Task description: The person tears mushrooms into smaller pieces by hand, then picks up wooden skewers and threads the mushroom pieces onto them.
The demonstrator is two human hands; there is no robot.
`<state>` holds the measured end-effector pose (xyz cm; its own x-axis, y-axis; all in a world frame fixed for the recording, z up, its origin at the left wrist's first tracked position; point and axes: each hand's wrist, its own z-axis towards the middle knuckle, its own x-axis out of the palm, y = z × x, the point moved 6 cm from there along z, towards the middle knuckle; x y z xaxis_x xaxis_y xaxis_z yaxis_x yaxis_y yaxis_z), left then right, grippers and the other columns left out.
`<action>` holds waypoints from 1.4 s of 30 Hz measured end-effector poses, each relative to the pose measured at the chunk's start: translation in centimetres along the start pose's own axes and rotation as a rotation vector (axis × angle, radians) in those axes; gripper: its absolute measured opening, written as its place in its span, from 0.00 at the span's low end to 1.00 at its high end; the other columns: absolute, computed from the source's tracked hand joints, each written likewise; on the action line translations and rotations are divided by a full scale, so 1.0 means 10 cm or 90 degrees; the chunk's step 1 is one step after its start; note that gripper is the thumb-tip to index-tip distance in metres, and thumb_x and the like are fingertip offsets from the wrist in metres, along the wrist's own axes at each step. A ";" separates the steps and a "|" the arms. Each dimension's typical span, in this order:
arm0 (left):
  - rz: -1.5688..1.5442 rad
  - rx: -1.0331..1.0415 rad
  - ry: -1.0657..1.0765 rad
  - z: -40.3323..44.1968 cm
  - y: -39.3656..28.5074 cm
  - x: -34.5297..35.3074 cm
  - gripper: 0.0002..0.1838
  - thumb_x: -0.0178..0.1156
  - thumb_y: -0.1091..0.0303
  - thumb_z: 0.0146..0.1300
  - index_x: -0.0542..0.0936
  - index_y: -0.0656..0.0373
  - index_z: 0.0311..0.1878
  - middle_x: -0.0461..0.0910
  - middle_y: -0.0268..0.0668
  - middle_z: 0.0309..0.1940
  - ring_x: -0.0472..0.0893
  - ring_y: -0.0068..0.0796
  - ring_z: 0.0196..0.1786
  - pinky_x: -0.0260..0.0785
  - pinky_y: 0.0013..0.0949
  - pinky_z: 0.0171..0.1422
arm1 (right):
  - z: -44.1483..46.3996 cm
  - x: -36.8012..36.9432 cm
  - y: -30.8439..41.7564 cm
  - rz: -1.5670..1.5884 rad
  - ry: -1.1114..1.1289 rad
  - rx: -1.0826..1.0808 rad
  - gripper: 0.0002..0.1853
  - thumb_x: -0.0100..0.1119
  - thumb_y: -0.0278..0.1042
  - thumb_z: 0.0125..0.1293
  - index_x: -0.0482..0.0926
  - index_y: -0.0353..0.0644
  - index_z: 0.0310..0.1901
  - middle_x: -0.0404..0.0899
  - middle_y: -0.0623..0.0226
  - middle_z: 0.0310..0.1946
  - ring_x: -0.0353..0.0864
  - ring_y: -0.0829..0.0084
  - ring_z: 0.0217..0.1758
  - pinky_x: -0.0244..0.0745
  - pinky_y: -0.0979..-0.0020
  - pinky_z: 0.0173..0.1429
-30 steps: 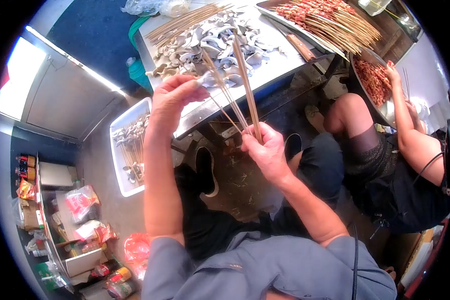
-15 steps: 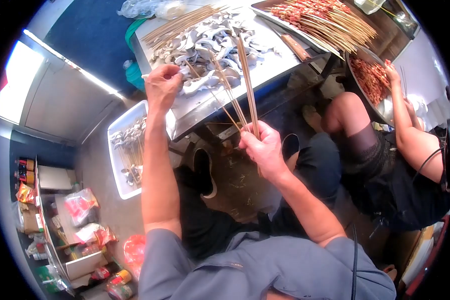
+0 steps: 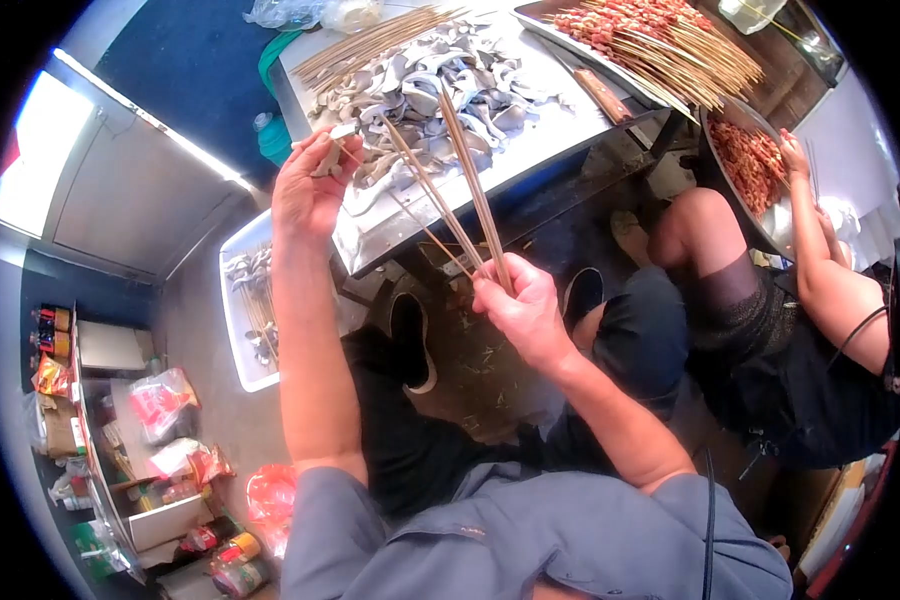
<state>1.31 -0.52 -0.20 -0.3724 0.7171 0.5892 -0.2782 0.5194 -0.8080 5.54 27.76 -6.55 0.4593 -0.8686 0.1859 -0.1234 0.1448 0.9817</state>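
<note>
Just left of the table edge, my left hand (image 3: pixel 311 185) pinches a pale grey-white piece (image 3: pixel 341 133) between thumb and fingers. My right hand (image 3: pixel 517 300) is closed round a fanned bundle of thin wooden skewers (image 3: pixel 470 175) that point up over the table. One skewer (image 3: pixel 420 222) slants away from the bundle, its tip by my left hand; whether it pierces the piece I cannot tell. Beyond both hands lies a heap of grey-white slices (image 3: pixel 435 85) on the white table (image 3: pixel 560 125), with loose skewers (image 3: pixel 370 50) behind it.
A white tray (image 3: pixel 232 335) of filled skewers stands on the floor at left. At back right are a knife handle (image 3: pixel 602 96), a tray of meat skewers (image 3: pixel 660 50) and a bowl of meat (image 3: pixel 745 165), where a co-worker's hand (image 3: pixel 795 157) works. Shelves (image 3: pixel 120 440) hold packages.
My left hand first went up to the heap's near left edge, then came back slightly left and turned palm up with a piece. The skewer bundle in my right hand has tilted left.
</note>
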 end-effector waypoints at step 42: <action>1.000 0.394 0.073 -0.15 0.14 0.42 0.09 0.65 0.70 0.57 0.84 0.63 0.40 0.82 0.32 0.33 0.77 0.18 0.34 0.69 0.24 0.39 | 0.02 -0.29 -0.03 0.221 -0.113 0.076 0.02 0.57 0.27 0.67 0.75 0.39 0.38 0.76 0.71 0.24 0.64 0.89 0.16 0.55 0.84 0.18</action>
<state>0.75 3.88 1.14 -0.5517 0.3677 -0.7486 -0.0186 -0.9027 -0.4298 4.04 30.12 -7.42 0.2146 -0.8475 0.4856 -0.3501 0.3974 0.8482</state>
